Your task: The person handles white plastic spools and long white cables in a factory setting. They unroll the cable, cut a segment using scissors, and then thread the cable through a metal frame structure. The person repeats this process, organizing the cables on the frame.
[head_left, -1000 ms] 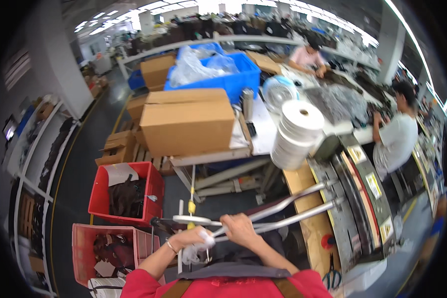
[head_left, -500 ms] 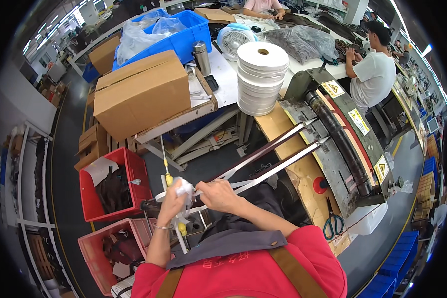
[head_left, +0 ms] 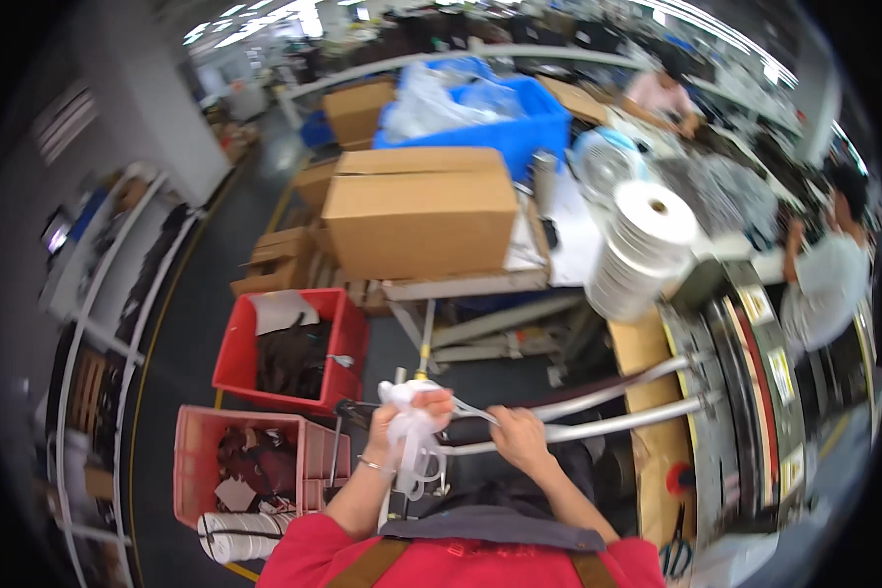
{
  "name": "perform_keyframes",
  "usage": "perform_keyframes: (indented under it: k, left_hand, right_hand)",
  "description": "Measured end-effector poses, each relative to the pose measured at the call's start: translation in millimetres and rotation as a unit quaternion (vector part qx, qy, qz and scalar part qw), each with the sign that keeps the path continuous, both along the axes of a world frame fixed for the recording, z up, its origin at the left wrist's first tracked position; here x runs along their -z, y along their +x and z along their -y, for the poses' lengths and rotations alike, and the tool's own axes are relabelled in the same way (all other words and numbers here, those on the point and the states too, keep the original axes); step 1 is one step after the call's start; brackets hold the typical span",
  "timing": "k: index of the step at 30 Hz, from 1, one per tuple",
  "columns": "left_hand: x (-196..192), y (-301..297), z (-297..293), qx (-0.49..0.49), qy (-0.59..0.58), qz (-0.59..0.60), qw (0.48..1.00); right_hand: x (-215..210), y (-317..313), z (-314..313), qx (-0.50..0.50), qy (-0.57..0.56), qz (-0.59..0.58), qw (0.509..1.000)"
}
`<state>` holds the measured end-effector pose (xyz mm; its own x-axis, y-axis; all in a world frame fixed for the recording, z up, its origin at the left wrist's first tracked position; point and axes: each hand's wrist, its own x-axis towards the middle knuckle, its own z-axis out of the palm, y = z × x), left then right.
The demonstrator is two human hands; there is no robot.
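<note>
A loose bundle of thin white strip [head_left: 417, 441] is gathered in my left hand [head_left: 384, 423], with loops hanging below the fingers. My right hand [head_left: 521, 437], a short way to the right, is closed on a length of the same white strip that runs across from the bundle. Two long bands, a white one [head_left: 622, 421] and a darker-edged one beside it, stretch from near my hands to the roller machine [head_left: 740, 392] on the right. Motion blur hides the fine detail of the fingers.
Left of my hands stand a red crate [head_left: 227, 367] with dark material and a pink crate [head_left: 188, 461]. Ahead, a cardboard box [head_left: 416, 220] and blue bin [head_left: 544, 132] sit beside stacked white rolls [head_left: 642, 255]. Scissors [head_left: 676, 549] lie at right. Two people work beyond.
My view has swung left, so the surroundings sit further right. My hands have moved apart, and the white bundle in my left hand now hangs in larger, looser loops.
</note>
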<state>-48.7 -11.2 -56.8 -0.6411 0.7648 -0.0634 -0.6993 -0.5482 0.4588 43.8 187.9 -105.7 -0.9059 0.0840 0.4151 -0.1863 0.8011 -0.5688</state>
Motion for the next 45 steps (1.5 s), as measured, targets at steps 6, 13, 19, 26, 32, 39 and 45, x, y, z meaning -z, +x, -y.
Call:
perform_keyframes:
  k: [6,13,19,26,32,39,45]
  left_hand:
    - [6.8,-10.4,-33.2,-0.081,-0.364,-0.585,0.720]
    - [46.8,5.2,-33.2,0.146,-0.360,-0.394,0.833]
    - [40.3,-3.6,-14.5,0.280,-0.088,-0.172,0.940]
    - [23.6,-8.3,-10.1,0.015,0.090,0.015,0.996]
    - [-7.7,-20.0,-16.5,-0.122,0.026,0.126,0.984]
    - [-16.0,-9.4,-33.8,-0.201,-0.291,-0.350,0.867]
    - [30.8,-1.3,-32.3,0.174,-0.361,-0.322,0.858]
  right_hand:
    - [-24.8,4.5,8.7,-0.071,0.024,0.118,0.990]
    - [-31.0,5.6,3.6,-0.091,0.031,0.071,0.993]
    - [-22.4,1.6,2.6,-0.059,0.012,0.027,0.998]
    - [-10.6,0.9,3.4,-0.039,0.019,0.030,0.999]
    - [-12.7,3.1,3.9,-0.024,-0.005,0.088,0.996]
    - [-32.8,7.2,8.3,-0.072,0.038,0.135,0.988]
    - [-58.1,5.0,11.6,-0.096,0.040,0.102,0.989]
